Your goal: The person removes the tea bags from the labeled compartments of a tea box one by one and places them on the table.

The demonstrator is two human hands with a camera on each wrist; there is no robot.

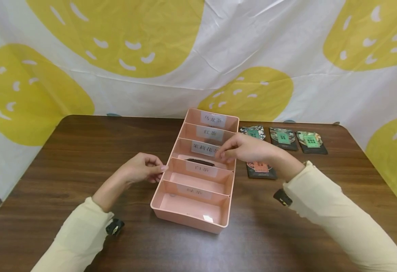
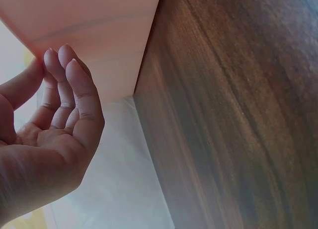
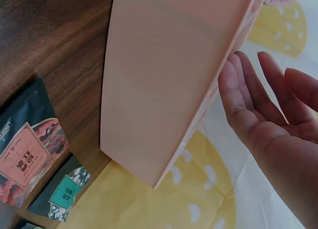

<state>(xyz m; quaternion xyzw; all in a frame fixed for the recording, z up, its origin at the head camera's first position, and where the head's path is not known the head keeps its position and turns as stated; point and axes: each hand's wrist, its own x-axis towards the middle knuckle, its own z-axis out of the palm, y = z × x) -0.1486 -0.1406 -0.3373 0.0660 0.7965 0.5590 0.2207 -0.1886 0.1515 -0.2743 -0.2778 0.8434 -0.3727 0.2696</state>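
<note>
A pink divided box [image 1: 191, 223] stands on the table, with labelled slots one behind another. My left hand [image 1: 143, 168] pinches its left rim, thumb on the edge and fingertips against the outer wall, as the left wrist view shows. Over the middle slot, near the right rim, hovers my right hand [image 1: 246, 148]. Its fingers are loosely bent with nothing between them, and in the right wrist view the fingers [image 3: 229, 82] are by the rim. Inside that middle slot lies a dark, thin item [image 1: 200, 162], mostly hidden by the divider.
Right of the box lie a tea sachet with a red label [image 1: 261, 172], partly under my right forearm, and green-labelled sachets [image 1: 283, 138] in a row behind it. A white cloth with yellow fruit shapes [image 1: 246, 87] hangs behind the brown table [image 1: 93, 151].
</note>
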